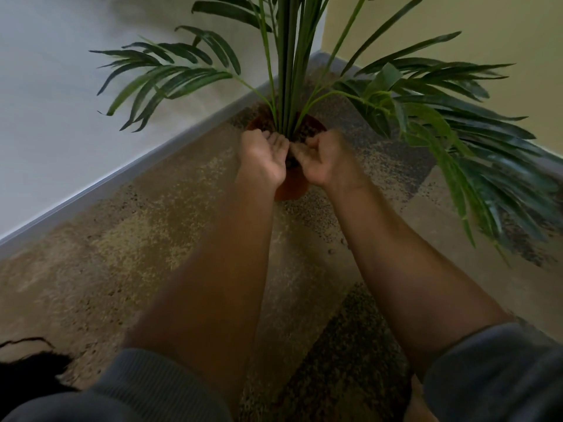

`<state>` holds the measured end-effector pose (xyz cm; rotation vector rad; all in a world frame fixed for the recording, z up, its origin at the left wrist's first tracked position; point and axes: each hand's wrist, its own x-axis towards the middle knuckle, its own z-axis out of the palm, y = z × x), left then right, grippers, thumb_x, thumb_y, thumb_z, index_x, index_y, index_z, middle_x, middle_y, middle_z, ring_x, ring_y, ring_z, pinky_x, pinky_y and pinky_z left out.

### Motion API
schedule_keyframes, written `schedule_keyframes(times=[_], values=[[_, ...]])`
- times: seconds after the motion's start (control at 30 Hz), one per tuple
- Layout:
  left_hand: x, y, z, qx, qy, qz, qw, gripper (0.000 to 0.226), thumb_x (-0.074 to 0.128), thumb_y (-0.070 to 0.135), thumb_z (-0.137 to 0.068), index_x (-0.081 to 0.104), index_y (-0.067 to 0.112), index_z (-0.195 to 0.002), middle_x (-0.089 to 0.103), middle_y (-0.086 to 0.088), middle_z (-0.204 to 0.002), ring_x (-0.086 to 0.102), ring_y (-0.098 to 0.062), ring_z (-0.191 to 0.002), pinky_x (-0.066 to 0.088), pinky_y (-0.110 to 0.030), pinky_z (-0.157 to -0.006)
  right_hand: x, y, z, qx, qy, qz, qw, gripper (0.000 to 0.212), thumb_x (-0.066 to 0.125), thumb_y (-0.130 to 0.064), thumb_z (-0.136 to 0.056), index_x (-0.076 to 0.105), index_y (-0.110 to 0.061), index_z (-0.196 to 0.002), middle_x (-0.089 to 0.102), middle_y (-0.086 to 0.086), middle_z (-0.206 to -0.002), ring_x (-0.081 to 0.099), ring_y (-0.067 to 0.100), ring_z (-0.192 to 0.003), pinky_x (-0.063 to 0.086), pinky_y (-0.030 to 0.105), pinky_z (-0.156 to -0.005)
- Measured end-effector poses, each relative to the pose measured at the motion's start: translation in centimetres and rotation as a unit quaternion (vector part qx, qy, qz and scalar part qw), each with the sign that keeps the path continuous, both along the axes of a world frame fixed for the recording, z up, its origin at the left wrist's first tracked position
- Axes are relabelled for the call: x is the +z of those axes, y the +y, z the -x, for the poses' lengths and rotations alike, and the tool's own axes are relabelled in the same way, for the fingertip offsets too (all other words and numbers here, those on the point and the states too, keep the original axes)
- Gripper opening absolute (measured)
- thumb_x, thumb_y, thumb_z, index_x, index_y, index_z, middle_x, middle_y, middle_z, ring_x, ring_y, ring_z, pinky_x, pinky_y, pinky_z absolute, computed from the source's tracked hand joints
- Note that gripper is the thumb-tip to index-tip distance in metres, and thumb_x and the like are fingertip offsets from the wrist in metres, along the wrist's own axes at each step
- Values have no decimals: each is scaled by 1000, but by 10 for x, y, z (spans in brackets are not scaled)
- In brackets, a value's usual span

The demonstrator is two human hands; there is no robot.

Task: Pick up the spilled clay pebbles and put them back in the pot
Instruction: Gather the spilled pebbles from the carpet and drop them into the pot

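We see a small terracotta-coloured plastic pot (289, 187) standing on the mottled beige-and-brown carpet (158, 226), close to the corner where the pale grey wall (61, 117) and the cream wall (502, 32) meet. Tall green palm-like fronds (426, 111) rise from the pot and spread out to both sides, some hanging low over the carpet by the cream wall.

Both bare forearms reach forward from rolled-up grey sleeves (487, 370). The left hand (263, 156) and the right hand (324, 158) meet just above the near rim of the pot, palms turned upward and toward each other, fingers curled loosely inward into a shared cup. Their fingertips touch or nearly touch at the base of the stems. Something dark sits in the hollow between the two hands, but the blur keeps us from telling whether it is pebbles in the hands or the filling of the pot behind them, so we cannot tell what, if anything, they hold.

A few small reddish-brown clay pebbles (330, 252) lie scattered on the carpet, just in front of the pot and a little toward the cream wall, beside the right forearm. A dark strand of hair (27, 360) hangs into the lower left corner of the view.
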<state>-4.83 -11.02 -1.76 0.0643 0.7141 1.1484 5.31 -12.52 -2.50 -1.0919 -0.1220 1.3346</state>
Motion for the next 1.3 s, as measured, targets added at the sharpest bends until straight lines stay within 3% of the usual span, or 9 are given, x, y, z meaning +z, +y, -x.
schedule_keyframes(times=[0.13, 0.27, 0.5, 0.73, 0.83, 0.9, 1.0, 1.1, 1.3], values=[[-23, -13, -8, -27, 49, -17, 998, 39, 37, 16, -102, 50, 2, -136, 61, -12, -123, 62, -20, -108, 53, -25, -88, -9, -21, 0, -16, 5, 6, 1000, 38, 33, 0, -97, 45, 4, -133, 60, 21, -119, 62, 28, -109, 56, 31, -91], [-49, -24, -16, -77, 102, -26, 991, 28, 49, 20, -97, 62, 10, -120, 68, -3, -103, 65, -13, -91, 54, -19, -70, -25, -35, -13, -32, -23, 56, 998, 21, 40, 1, -91, 60, -2, -95, 65, 10, -83, 65, 20, -77, 57, 23, -65], [-95, -47, -49, -229, 259, -43, 937, 17, 54, 22, -96, 69, 17, -102, 72, -3, -103, 66, -12, -89, 52, -20, -67, -67, -63, -34, -23, -139, 150, 979, 23, 41, -1, -90, 63, -1, -96, 67, 15, -88, 59, 19, -63, 47, 28, -55], [-152, -70, -68, -393, 476, -95, 781, 25, 59, 18, -88, 68, 32, -106, 65, -3, -124, 61, -24, -107, 52, -40, -96, -111, -95, -53, 6, -381, 268, 885, 34, 49, -14, -91, 55, -5, -123, 64, 18, -116, 61, 30, -98, 51, 42, -87], [-163, -82, -70, -451, 559, -136, 682, 23, 68, 26, -73, 65, 38, -92, 69, 2, -107, 64, -21, -93, 54, -40, -89, -119, -109, -57, -7, -427, 292, 856, 1, 56, -17, -88, 56, -16, -87, 66, 13, -96, 60, 21, -76, 52, 33, -67], [-168, -90, -73, -477, 596, -169, 624, 26, 68, 27, -67, 61, 40, -88, 69, 6, -101, 63, -19, -90, 54, -40, -87, -128, -115, -63, -4, -458, 319, 830, 10, 61, -20, -89, 54, -16, -83, 63, 12, -96, 57, 16, -71, 47, 22, -54], [-172, -101, -75, -478, 624, -202, 585, 37, 68, 18, -68, 59, 40, -96, 67, 2, -110, 62, -23, -97, 55, -41, -87, -134, -122, -73, 21, -516, 368, 774, 36, 60, -27, -90, 56, -6, -120, 55, 12, -124, 55, 19, -102, 46, 14, -77], [-174, -106, -77, -453, 671, -242, 534, 48, 69, 11, -75, 60, 33, -117, 61, 1, -124, 58, -24, -110, 53, -38, -92, -134, -129, -81, 56, -595, 401, 695, 45, 58, -25, -93, 50, -9, -135, 42, 13, -143, 37, 30, -131, 36, 39, -110], [-169, -110, -77, -437, 712, -276, 476, 77, 69, 13, -84, 30, 30, -147, 26, -7, -155, 36, -33, -137, 42, -45, -105, -139, -131, -92, 158, -620, 368, 675, 55, 58, -13, -91, 42, -9, -143, 35, 13, -150, 37, 30, -137, 38, 42, -111]])
